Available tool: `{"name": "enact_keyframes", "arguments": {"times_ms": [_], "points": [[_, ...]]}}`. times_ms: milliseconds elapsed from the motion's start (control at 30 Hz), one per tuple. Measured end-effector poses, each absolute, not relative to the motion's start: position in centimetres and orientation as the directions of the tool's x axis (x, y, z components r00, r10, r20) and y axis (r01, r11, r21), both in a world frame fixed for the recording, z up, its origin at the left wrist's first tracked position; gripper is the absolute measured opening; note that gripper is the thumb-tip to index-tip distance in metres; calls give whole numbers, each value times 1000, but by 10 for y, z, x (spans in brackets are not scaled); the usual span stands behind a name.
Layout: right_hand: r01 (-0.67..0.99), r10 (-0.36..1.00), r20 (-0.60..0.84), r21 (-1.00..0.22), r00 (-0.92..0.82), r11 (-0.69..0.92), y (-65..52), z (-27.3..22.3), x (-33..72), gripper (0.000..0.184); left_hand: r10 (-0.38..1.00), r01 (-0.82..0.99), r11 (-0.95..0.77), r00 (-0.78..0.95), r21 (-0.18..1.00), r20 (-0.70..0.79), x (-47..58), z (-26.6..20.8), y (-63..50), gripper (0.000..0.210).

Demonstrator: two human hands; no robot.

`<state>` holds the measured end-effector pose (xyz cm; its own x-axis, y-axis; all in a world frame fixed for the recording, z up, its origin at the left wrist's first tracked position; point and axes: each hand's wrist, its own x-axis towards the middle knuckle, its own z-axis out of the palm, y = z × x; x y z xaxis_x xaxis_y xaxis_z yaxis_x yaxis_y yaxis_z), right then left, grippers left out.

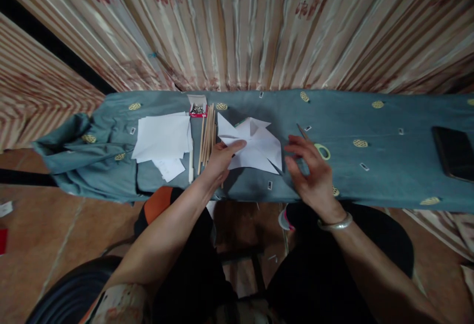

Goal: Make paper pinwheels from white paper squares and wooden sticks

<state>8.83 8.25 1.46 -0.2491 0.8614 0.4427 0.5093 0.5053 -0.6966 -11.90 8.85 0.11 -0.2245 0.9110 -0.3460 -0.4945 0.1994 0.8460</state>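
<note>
A white paper pinwheel [259, 151], with its corners folded toward the middle, is held by my left hand [222, 158]. The thumb of that hand presses on top near the centre, and the other fingers are hidden beneath the paper. Just right of the pinwheel, my right hand [309, 173] hovers with its fingers apart and nothing visible in them. Behind it on the cloth lies a pair of scissors [322, 151] with pale green handles, partly covered by the fingers.
Left of the pinwheel are several wooden sticks [208, 136], a white pen-like stick [191, 166], and a stack of white paper [161, 136]. A small red box [198, 109] holds shiny metal pieces. A dark phone [454, 151] lies far right on the green cloth [385, 166]. Curtains hang behind.
</note>
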Motion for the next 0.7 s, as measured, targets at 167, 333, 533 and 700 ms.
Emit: {"name": "enact_keyframes", "arguments": {"times_ms": [167, 333, 533, 700], "points": [[530, 744, 498, -523, -445, 667, 74, 10, 86, 25, 914, -503, 210, -203, 838, -351, -121, 2, 88, 33], [524, 742, 461, -526, -486, 670, 72, 10, 85, 24, 904, -487, 249, -193, 837, -381, -122, 3, 88, 33], [508, 739, 458, -538, -494, 673, 73, 13, 87, 24, 894, -501, 256, -203, 827, -399, -123, 2, 90, 32], [478, 723, 439, -548, -534, 686, 71, 14, 87, 25, 897, -502, 274, -173, 820, -406, -121, 3, 88, 31]]}}
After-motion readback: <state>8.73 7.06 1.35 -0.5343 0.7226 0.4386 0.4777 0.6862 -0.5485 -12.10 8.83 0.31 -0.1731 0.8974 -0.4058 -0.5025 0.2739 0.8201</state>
